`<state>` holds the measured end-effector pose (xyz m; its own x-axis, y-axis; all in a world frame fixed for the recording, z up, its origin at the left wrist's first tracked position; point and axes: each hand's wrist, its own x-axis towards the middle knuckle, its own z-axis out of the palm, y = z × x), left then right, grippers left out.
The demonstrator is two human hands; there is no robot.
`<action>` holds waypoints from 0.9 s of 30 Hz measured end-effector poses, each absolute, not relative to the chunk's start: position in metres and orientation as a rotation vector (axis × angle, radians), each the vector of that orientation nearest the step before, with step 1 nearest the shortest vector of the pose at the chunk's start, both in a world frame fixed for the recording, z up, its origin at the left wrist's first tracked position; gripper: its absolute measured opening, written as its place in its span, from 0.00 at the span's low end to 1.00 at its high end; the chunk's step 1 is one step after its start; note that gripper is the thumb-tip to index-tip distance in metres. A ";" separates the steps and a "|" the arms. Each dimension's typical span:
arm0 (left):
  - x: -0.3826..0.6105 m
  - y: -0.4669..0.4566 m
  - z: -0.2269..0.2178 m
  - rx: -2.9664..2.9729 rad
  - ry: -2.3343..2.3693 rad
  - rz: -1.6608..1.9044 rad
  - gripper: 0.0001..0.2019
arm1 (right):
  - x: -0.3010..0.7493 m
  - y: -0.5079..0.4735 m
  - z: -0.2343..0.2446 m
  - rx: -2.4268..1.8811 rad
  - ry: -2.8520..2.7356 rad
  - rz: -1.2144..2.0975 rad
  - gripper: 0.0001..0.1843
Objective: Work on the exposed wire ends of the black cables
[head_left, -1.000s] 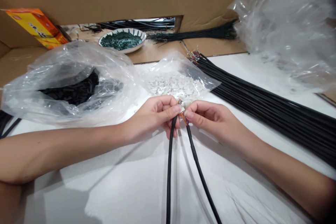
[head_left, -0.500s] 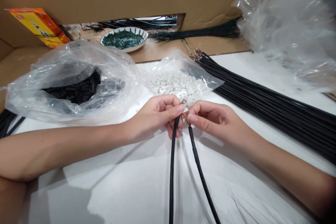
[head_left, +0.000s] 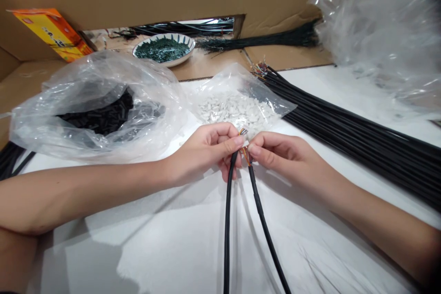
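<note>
I had my left hand (head_left: 203, 154) and right hand (head_left: 284, 156) pinched almost shut at the centre of the frame on the coloured wire ends (head_left: 245, 152) of two black cables (head_left: 228, 239), sorting those strands, and the next move called for steady fingertip control.
</note>
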<state>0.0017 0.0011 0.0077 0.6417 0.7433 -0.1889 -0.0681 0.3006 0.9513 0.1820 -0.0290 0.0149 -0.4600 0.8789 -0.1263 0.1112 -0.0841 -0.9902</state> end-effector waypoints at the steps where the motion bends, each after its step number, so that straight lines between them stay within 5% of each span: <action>1: 0.002 0.001 0.008 1.147 0.707 0.603 0.11 | 0.182 -0.029 0.015 -1.100 -1.584 1.600 0.13; 27: 0.001 0.001 0.007 1.169 0.701 0.594 0.11 | 0.183 -0.029 0.015 -1.085 -1.629 1.615 0.12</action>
